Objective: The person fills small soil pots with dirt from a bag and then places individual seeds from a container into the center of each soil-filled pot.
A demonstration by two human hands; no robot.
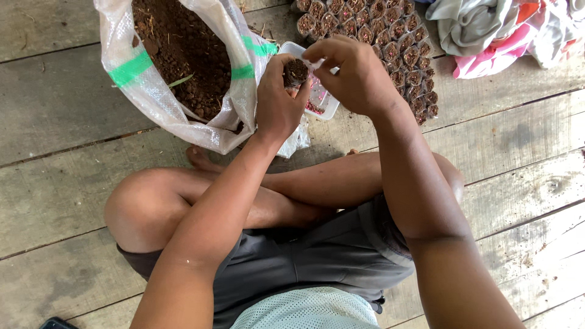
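A: What is in the hands now?

B: A small soil-filled bag (295, 71), held up in front of the person, above the crossed legs (256, 201). The left hand (277, 100) is closed around it from below, fingers wrapped on the sides, soil top is showing.

A: And the right hand?

B: The right hand (356, 76) is at the top of it, fingers curled in, fingertips (317, 53) pinched together approx. on the soil. If smth is between them, I cannot tell, too small.

A: Around it?

B: Just behind is a white plastic tray (323, 100) w/ pink bits inside. On the left, a big open sack (177, 67) of brown soil w/ green stripes. Behind right, many filled little bags (390, 42) stand in rows, touching each other. Crumpled cloths (493, 30) lie in the far right corner. Everything is on a wood plank floor (524, 152).
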